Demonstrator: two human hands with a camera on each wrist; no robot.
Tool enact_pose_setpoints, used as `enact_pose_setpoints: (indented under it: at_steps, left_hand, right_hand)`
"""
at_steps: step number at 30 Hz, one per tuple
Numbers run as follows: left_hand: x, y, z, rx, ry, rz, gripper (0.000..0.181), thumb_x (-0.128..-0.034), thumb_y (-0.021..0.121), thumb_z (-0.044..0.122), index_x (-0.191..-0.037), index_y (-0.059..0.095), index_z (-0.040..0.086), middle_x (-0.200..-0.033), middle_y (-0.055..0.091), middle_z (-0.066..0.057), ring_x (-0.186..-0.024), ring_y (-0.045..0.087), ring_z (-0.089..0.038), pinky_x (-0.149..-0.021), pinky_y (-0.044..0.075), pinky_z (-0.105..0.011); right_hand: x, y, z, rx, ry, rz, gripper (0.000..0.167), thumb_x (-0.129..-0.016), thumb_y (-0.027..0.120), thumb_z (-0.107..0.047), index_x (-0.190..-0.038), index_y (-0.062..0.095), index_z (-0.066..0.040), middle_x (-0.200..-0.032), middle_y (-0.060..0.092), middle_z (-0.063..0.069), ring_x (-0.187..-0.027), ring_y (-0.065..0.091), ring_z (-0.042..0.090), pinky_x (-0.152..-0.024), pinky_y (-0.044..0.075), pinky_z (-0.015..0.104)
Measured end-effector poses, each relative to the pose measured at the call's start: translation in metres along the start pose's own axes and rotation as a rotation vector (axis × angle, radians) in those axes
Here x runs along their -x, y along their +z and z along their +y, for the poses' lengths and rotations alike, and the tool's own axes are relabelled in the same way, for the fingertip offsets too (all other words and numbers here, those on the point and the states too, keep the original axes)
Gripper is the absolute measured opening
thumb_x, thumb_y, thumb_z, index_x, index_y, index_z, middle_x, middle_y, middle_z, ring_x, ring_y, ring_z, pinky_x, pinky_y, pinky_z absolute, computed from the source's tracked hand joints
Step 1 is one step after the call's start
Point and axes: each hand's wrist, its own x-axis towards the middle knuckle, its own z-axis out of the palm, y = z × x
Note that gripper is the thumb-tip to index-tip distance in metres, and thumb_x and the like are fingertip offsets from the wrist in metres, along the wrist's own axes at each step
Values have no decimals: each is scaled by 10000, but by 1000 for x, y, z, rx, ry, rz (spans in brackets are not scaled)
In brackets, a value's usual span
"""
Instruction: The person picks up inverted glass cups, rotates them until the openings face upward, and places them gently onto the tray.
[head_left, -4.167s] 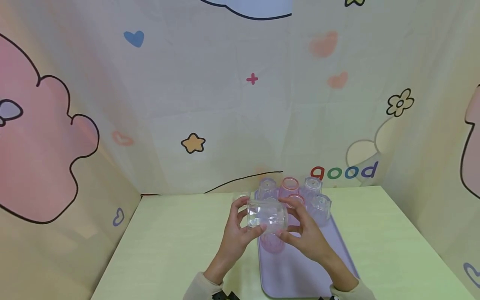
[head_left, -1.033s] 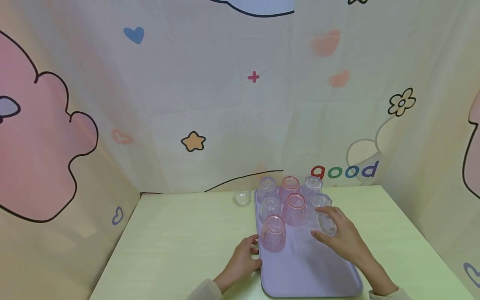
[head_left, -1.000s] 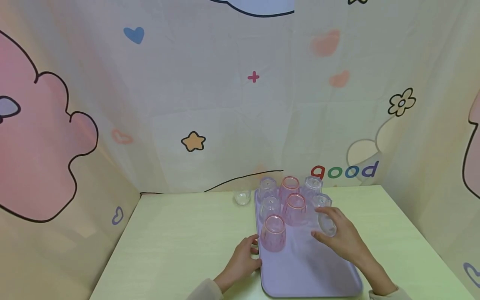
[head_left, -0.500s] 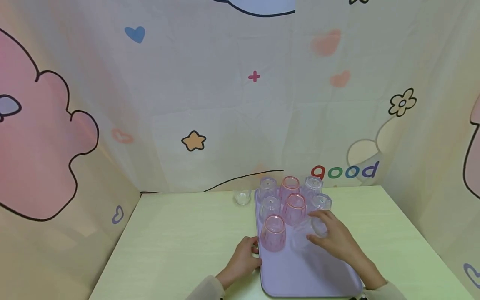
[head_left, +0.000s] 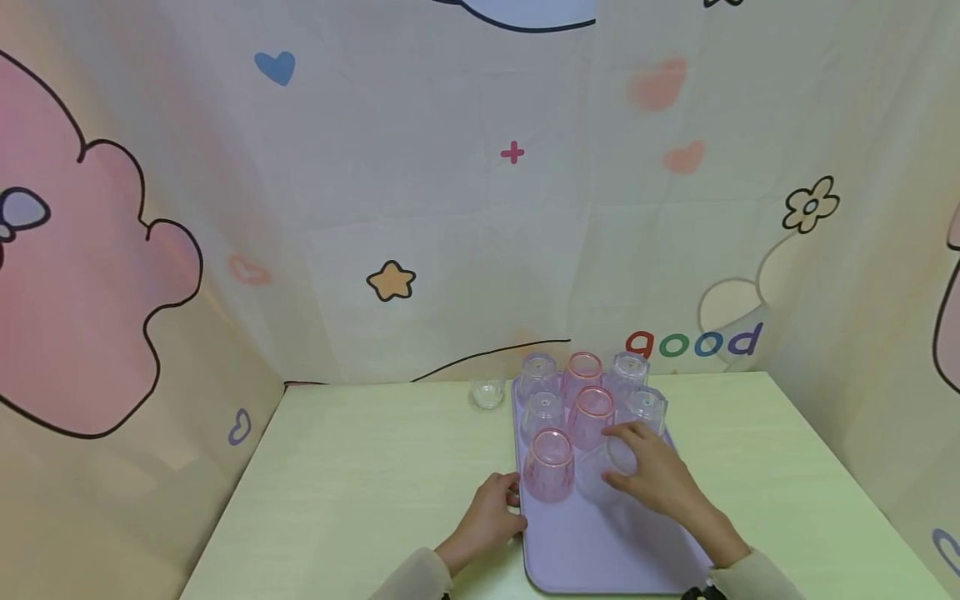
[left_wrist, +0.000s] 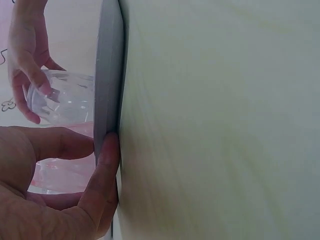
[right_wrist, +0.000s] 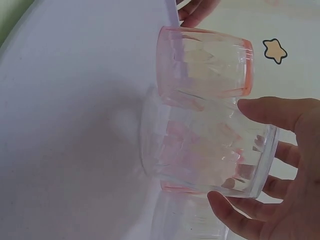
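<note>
My right hand [head_left: 660, 477] grips a clear glass [right_wrist: 200, 142] near its base, fingers and thumb on opposite sides. The glass is upside down, mouth toward the lilac tray [head_left: 592, 550]; whether its rim touches the tray I cannot tell. Right beside it, on its left, stands a pink glass [head_left: 549, 475], also inverted. With thumb and fingers my left hand [head_left: 486, 512] pinches the tray's left edge, as the tray rim [left_wrist: 107, 75] in the left wrist view confirms.
Several other upturned glasses fill the tray's far end, among them a pink glass [head_left: 592, 421] and a clear glass [head_left: 647, 408]. A small clear glass [head_left: 487, 393] stands on the table [head_left: 360, 492] left of the tray. A printed cloth [head_left: 450, 208] hangs behind.
The right hand has brought the clear glass, earlier held in both hands, leftward over the tray to beside the nearest pink glass. The left hand went to the tray edge and stays there.
</note>
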Motion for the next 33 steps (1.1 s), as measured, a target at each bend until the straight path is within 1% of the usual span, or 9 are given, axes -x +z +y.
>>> enact_pose_setpoints:
  at_steps: [9,17,20,25,28,33]
  left_hand:
    - [0,-2,4,27,-14,4,657,-629,683,-112,-1268,532,-123,-1033,549,-128,-934,652,-243,-656,548,-183]
    - [-4,0,0,38,-42,-4,645,-623,687,-100,-1248,531,-120,-1021,538,-110,-917,635,-214,-639,545,-184]
    - [-5,0,-1,42,-41,-3,642,-619,690,-102,-1240,529,-124,-1017,537,-107,-906,625,-201,-637,546,-191]
    - [-5,0,-2,71,-35,-4,645,-616,687,-118,-1241,524,-128,-1022,538,-116,-907,633,-206,-623,556,-202]
    - [-4,1,-2,72,-31,-4,649,-617,689,-116,-1245,525,-127,-1024,542,-124,-910,639,-213,-628,557,-198]
    - [-4,0,-3,66,-28,-2,647,-615,681,-109,-1242,524,-133,-1017,543,-117,-909,639,-218,-645,552,-191]
  right_hand:
    - [-4,4,-2,37,20,-8,613,-717,853,-243,-1266,621,-98,-1229,616,146,-1115,615,362,-910,515,552]
    - [-8,7,-4,45,48,-30,631,-727,849,-253,-1292,609,-106,-1253,606,165,-1136,599,370,-888,524,560]
    - [-10,9,-4,50,60,-44,648,-732,848,-263,-1310,596,-112,-1272,594,173,-1147,592,373,-881,528,562]
    - [-12,13,-4,51,61,-46,677,-722,852,-259,-1326,581,-117,-1278,586,179,-1121,603,394,-813,541,579]
    - [-12,14,-5,52,69,-48,687,-713,857,-258,-1326,578,-123,-1279,582,181,-1109,606,403,-775,547,585]
    - [-12,16,-5,46,59,-36,682,-708,863,-260,-1315,583,-127,-1264,589,167,-1103,609,393,-778,550,577]
